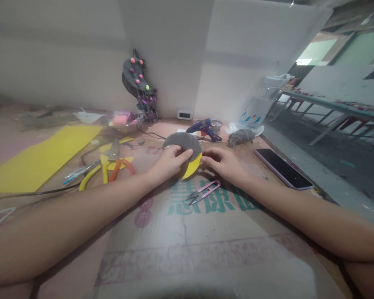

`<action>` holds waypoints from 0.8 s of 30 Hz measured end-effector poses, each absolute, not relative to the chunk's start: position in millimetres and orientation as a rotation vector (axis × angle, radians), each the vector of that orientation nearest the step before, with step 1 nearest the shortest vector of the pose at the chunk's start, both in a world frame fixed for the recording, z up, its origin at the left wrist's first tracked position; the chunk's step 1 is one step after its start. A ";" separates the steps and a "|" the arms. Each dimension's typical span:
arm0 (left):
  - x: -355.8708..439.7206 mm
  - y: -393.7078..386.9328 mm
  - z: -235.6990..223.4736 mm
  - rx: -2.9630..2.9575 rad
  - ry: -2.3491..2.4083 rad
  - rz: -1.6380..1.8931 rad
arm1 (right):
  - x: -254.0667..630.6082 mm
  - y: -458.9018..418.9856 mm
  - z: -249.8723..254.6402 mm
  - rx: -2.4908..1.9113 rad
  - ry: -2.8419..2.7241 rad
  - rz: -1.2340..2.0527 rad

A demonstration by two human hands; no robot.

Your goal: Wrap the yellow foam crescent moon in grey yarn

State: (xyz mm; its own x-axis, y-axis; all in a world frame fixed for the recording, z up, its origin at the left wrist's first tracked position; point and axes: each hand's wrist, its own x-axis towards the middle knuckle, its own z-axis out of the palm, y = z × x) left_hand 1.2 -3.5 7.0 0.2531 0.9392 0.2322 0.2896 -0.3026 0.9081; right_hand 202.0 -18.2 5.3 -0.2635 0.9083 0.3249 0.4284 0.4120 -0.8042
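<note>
My left hand (171,161) grips a curved yellow card piece (192,167) wound with grey yarn (182,141) over most of its visible surface. Its thumb presses on the yarn; the lower right part of the card shows bare yellow. At the card's right edge, my right hand (226,164) has its thumb and curled fingers brought together. Whatever lies between those fingertips is too small to make out. Just below the hands, pink-handled thread snips (205,192) lie on the printed board (205,257).
Pliers with orange and yellow handles (112,166) and a yellow sheet (46,155) lie left. Behind stand a yarn-covered crescent with pompoms (134,77), a small clock (185,114) and a blue glue gun (205,129). A yarn bundle (241,137), bottle (258,99) and phone (282,168) are right.
</note>
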 end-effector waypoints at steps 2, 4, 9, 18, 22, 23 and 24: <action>1.2 -3.2 6.5 1.770 1.140 1.058 | 202.2 -18.3 4.0 -1.148 -1.872 0.715; 0.9 -2.9 5.4 1.805 1.159 1.046 | 202.7 -18.6 2.9 -1.168 -1.871 0.696; -0.7 -2.2 2.2 1.966 1.201 0.990 | 201.8 -20.6 1.8 -1.177 -1.854 0.707; 0.1 -4.1 3.5 2.013 1.190 0.914 | 200.6 -22.0 2.3 -1.175 -1.873 0.754; -0.4 -5.3 3.7 2.000 1.207 0.910 | 201.9 -20.9 2.9 -1.157 -1.865 0.841; -0.7 -5.3 3.4 1.994 1.204 0.904 | 202.2 -20.4 2.9 -1.160 -1.861 0.860; -1.1 -5.2 3.0 1.984 1.200 0.896 | 202.5 -20.1 2.8 -1.163 -1.852 0.878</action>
